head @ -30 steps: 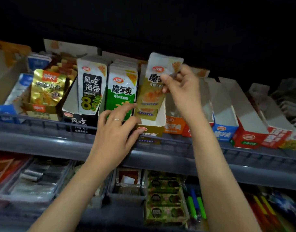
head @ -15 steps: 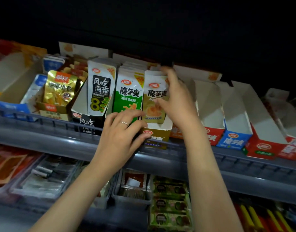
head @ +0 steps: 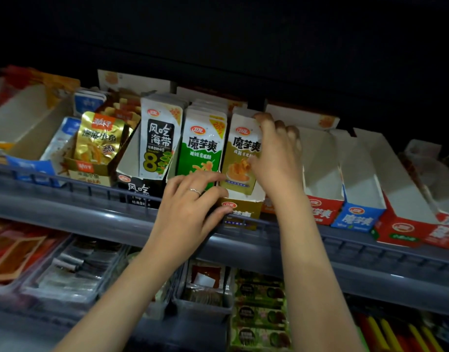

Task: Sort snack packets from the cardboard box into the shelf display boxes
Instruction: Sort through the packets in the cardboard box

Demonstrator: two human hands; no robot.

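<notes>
Our right hand [head: 276, 158] grips the tan packet [head: 240, 158] marked 魔芋爽, which stands upright in its display box [head: 246, 212]. Our left hand [head: 190, 207] rests against the box front, fingers extended. The green packet [head: 202, 148] also reads 魔芋爽. The shelf [head: 66, 207] is grey and the surroundings are dark.

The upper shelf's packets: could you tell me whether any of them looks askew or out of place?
Yes: the gold packet at the left sits tilted in its box, whereas the black-labelled packet and green packet beside it stand straight.
</notes>
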